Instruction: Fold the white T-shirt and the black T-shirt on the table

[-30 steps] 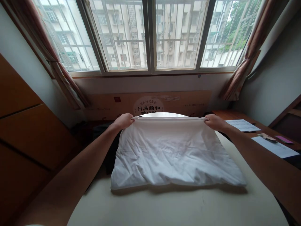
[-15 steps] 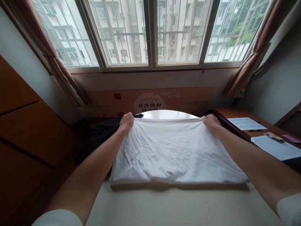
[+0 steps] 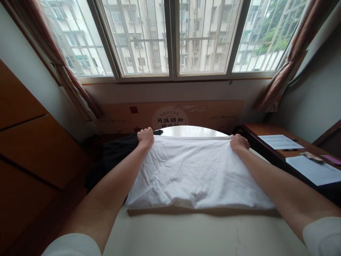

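Both arms stretch across the round cream table (image 3: pixel 202 234). The left hand (image 3: pixel 145 137) and right hand (image 3: pixel 239 142) each grip a far corner of the crumpled white cloth (image 3: pixel 195 174), fingers closed on its edge.

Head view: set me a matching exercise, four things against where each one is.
1 left hand
2 right hand
3 black garment
4 papers

a on the wooden desk at the right
b gripping the far right corner of the white cloth
c gripping its far left corner
d left of the cloth

Pairs: 1-c, 2-b, 3-d, 4-a
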Tool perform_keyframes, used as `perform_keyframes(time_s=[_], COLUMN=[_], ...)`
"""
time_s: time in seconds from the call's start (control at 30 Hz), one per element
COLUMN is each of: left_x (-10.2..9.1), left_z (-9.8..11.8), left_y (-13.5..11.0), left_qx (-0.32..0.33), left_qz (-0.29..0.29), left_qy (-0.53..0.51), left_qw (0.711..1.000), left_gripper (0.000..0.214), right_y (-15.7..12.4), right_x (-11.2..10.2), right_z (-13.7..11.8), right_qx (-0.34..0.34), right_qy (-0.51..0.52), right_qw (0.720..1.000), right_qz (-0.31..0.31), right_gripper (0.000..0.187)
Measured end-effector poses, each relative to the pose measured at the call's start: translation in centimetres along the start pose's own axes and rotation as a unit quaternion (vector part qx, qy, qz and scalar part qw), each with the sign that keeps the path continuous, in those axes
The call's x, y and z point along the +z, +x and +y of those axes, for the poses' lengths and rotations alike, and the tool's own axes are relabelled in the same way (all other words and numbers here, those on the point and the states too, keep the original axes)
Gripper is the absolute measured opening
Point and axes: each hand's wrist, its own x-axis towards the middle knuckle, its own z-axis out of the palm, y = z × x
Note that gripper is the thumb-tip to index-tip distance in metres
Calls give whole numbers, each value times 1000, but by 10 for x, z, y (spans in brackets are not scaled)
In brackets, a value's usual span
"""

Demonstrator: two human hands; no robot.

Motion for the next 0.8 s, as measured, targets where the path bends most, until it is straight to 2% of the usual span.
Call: perform_keyframes(time_s=[0.07, 0.13, 0.2, 0.27, 0.33, 0.43, 0.63, 0.73, 0.8], left_x=[3, 14, 32, 50, 65, 73, 65, 60, 56], left_z=[17, 43, 70, 93, 102, 90, 36, 23, 17], left_y=[-23, -55, -88, -113, -124, -118, -93, -98, -111], left_qx=[37, 128, 245, 304, 313, 303, 248, 247, 252], left_qz=[36, 49, -1, -83, -128, -133, -112, -98, -87], left_qy=[3, -19, -63, -81, -78, -72, -54, -44, -34], left_qw=[999, 990, 967, 945, 938, 941, 961, 963, 963], left_gripper=[41, 51, 59, 63, 64, 63, 63, 62, 62], right_y=[-11, -34, -67, -104, -134, -154, -140, -136, -133], right_x=[2, 8, 19, 33, 46, 55, 45, 39, 36], right_z=[-14, -40, -72, -102, -121, -126, -98, -83, -73], right_qx=[-21, -72, -147, -214, -264, -296, -299, -286, -278], right_qy=[-6, 0, 13, 9, -12, -37, -61, -80, -93], right_qw=[999, 995, 987, 977, 959, 942, 940, 943, 945], right_qz=[34, 64, 58, -20, -101, -156, -154, -148, -142], right_gripper=[48, 58, 68, 71, 70, 67, 67, 66, 66])
